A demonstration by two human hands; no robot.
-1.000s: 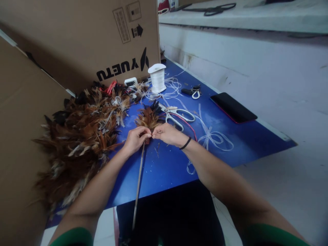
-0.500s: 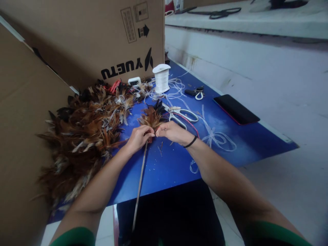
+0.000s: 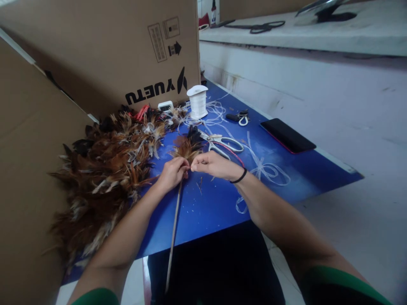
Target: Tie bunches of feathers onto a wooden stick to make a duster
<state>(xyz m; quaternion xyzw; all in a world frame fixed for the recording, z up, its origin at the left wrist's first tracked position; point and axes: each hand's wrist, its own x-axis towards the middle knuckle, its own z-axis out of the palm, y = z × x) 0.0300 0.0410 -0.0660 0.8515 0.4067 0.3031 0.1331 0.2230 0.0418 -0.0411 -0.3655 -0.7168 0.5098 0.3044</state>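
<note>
From where I stand, the left hand (image 3: 173,173) is pinched closed on the upper end of a thin, pale stick (image 3: 175,216), at the base of a brown-and-black feather bunch (image 3: 185,148) over the blue tabletop (image 3: 206,212). The right hand's (image 3: 211,164) thumb and fingertips meet beside it, gripping something I cannot tell.

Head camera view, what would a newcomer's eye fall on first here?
Probably the heap of brown feathers along the left of the blue table, beside cardboard printed with an upside-down YUETU. Next, centre, the left hand and right hand, pinching close together at the near end of a small feather bunch, a thin stick running from there toward the person. The white spool stands out too, upright beyond them.
</note>
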